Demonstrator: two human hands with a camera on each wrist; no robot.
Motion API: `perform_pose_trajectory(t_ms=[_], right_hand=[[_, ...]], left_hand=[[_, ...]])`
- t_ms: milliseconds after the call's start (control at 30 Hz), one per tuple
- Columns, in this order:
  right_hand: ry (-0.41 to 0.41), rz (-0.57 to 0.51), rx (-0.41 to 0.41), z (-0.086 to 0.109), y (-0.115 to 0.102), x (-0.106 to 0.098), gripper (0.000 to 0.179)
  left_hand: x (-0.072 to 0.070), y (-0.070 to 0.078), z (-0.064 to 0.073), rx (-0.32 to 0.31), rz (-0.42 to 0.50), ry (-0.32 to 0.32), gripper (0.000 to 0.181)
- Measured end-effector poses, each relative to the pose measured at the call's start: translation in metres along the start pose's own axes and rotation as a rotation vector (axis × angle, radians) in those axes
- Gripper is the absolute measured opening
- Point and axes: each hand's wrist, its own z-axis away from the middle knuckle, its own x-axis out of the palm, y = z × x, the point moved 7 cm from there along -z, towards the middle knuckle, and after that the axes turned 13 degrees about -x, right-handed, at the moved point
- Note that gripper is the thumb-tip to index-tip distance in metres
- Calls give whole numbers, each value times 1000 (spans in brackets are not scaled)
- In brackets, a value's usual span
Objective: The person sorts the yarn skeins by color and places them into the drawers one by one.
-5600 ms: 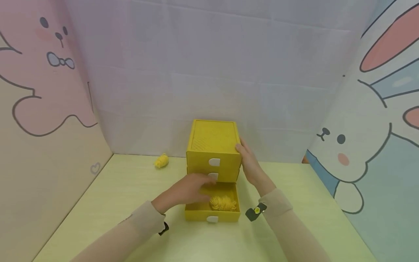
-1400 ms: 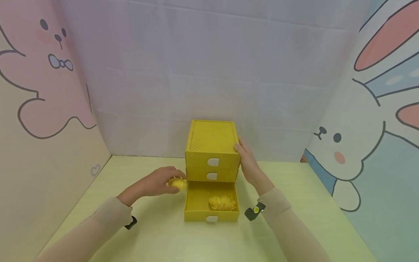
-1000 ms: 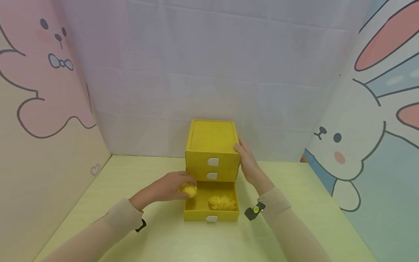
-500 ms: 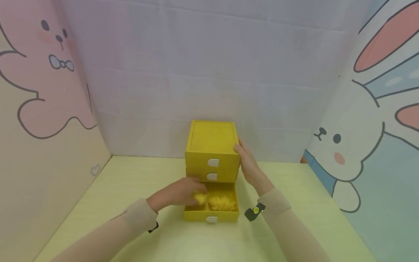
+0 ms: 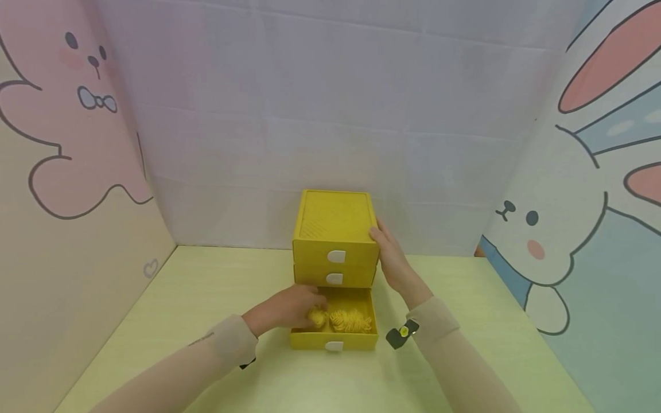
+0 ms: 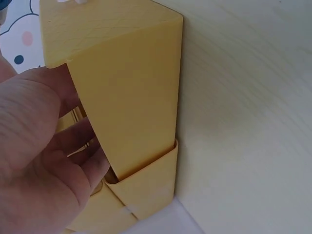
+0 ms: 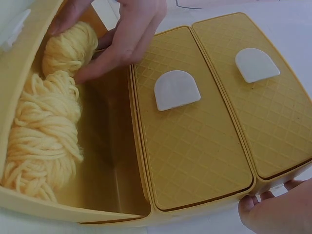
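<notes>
A yellow drawer unit (image 5: 337,215) stands against the back wall, its bottom drawer (image 5: 333,342) pulled out. My left hand (image 5: 291,307) reaches into the drawer's left side and grips a small ball of yellow yarn (image 7: 70,48) between thumb and fingers. Right beside that ball lies a larger skein of yellow yarn (image 7: 46,136). In the left wrist view the drawer's side wall (image 6: 129,97) hides the yarn. My right hand (image 5: 395,261) rests against the unit's right side, thumb at the upper front edge, fingers along the side.
Two upper drawers with white tabs (image 7: 176,90) are closed above the pulled-out one. The pale table (image 5: 217,281) extends to both sides. A white cloth wall (image 5: 330,115) rises behind, with cartoon-printed panels (image 5: 558,229) at left and right.
The small yarn ball, earlier on the table at the back left, was picked up by my left hand and carried right and down into the drawer next to the skein. My right hand stays put.
</notes>
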Motion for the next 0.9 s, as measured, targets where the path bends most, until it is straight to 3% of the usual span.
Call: perform_pose_trajectory(t_ms=[233,633,900], right_hand=[[2,-6,4,0,1,0,64],[9,-13,13,0,1,0,64],[-3,-15,0,0,1,0,64]], left_hand=[[1,2,-1,17,21,-11,31],[-10,0,6,-38,104,-51,42],[-26,5,15,-23,162,10,36]])
